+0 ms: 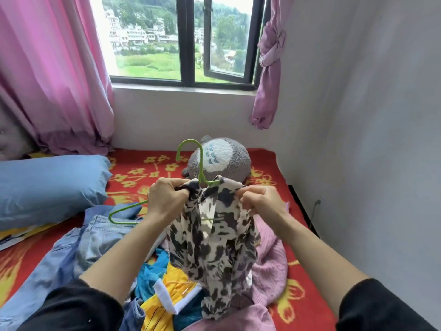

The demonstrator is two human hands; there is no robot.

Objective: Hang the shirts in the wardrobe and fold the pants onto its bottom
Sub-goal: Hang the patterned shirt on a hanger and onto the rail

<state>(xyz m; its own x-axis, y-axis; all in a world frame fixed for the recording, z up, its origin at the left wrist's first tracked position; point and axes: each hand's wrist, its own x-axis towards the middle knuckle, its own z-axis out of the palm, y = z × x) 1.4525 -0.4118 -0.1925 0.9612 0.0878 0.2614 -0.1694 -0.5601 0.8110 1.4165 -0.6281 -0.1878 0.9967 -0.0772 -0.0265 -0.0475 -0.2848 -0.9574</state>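
From the head view, the person is holding both arms out over the bed (274, 161), forearms bare, black sleeves bunched near the elbows. The arms are converging towards the middle, with the hands raised at about the same height and a small gap between them.

The left hand (167, 199) is showing its back to the camera, its fingers curling inward and pinching the shirt (214, 247) at its top edge, just left of the hanger (201, 163) neck. The right hand (260, 201) is doing the same on the other side, knuckles up, fingers bunching the fabric tightly. Both grips are closed on cloth; neither hand is visibly holding the hanger itself.

The shirt, blotched black and white, is dangling between the hands above the clothes heap. The green hanger is poking its hook up out of the shirt's neck, and its left end is sticking out past the left wrist, over the jeans (95, 240).

A pink sweater (269, 259) is lying below the right forearm, and a yellow garment (167, 304) is lying at the near end of the heap. A grey plush (222, 158) is sitting behind the hook, a blue pillow (47, 187) is lying to the left, and pink curtains (47, 68) are framing the window (186, 44).
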